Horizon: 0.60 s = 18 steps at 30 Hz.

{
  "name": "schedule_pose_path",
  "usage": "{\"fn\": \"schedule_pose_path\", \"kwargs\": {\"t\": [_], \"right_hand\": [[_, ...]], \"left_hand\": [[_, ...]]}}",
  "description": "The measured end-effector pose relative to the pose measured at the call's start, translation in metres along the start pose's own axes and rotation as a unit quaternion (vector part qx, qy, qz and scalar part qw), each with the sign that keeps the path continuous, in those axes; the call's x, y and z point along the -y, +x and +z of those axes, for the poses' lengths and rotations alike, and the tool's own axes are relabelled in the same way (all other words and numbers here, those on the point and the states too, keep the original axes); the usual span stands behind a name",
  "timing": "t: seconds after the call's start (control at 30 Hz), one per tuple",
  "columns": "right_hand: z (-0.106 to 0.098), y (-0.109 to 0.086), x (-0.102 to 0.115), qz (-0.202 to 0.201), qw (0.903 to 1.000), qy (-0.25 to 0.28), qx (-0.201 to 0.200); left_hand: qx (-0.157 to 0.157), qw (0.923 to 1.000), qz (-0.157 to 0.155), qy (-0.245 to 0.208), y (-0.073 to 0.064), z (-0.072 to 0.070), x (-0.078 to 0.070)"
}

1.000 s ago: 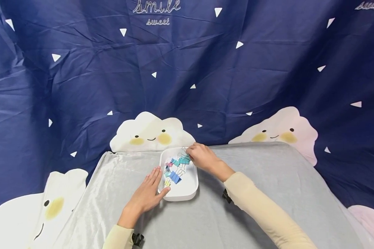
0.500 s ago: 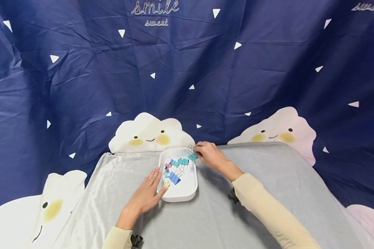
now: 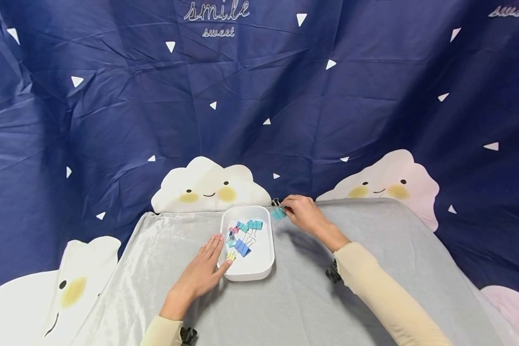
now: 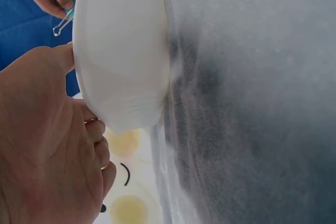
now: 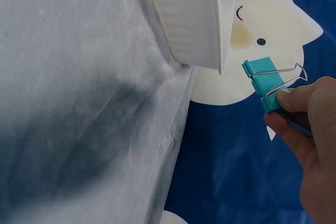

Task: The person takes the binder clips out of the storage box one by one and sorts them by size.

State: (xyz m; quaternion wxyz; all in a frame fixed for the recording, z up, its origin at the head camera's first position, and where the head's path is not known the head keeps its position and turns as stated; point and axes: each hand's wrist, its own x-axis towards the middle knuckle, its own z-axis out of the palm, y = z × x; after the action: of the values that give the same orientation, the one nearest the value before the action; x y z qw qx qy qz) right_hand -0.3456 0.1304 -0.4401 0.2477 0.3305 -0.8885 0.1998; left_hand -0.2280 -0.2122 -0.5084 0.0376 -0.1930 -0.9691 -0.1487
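My right hand (image 3: 308,217) pinches a teal binder clip (image 5: 269,77) by one end, thumb on its face. Its wire handles stick out past the fingers. The clip is off the right side of a white tray (image 3: 259,263), near the tray's far corner. My left hand (image 3: 200,271) rests against the tray's left rim with fingers straight and the thumb spread over the near part. Inside the tray lie a blue binder clip (image 3: 242,247), another teal binder clip (image 3: 255,224), a yellow clip (image 3: 231,256) partly by the thumb, and several small pink and teal clips.
A grey cloth (image 3: 328,298) covers the table, its far edge just behind the tray. Beyond it hangs a dark blue curtain (image 3: 242,134) printed with smiling clouds and white triangles.
My right hand has carried the teal binder clip from inside the tray, over its right rim, to the right. My left hand has stayed at the tray's left rim.
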Motion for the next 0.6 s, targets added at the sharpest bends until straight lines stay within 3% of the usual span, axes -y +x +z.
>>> {"fn": "schedule_pose_path", "kwargs": {"t": [0.6], "right_hand": [[-0.005,-0.016,-0.024,0.058,0.9982,0.010,0.009]], "left_hand": [[0.014,0.9999,-0.007,-0.002,0.000,0.002,0.003]]}}
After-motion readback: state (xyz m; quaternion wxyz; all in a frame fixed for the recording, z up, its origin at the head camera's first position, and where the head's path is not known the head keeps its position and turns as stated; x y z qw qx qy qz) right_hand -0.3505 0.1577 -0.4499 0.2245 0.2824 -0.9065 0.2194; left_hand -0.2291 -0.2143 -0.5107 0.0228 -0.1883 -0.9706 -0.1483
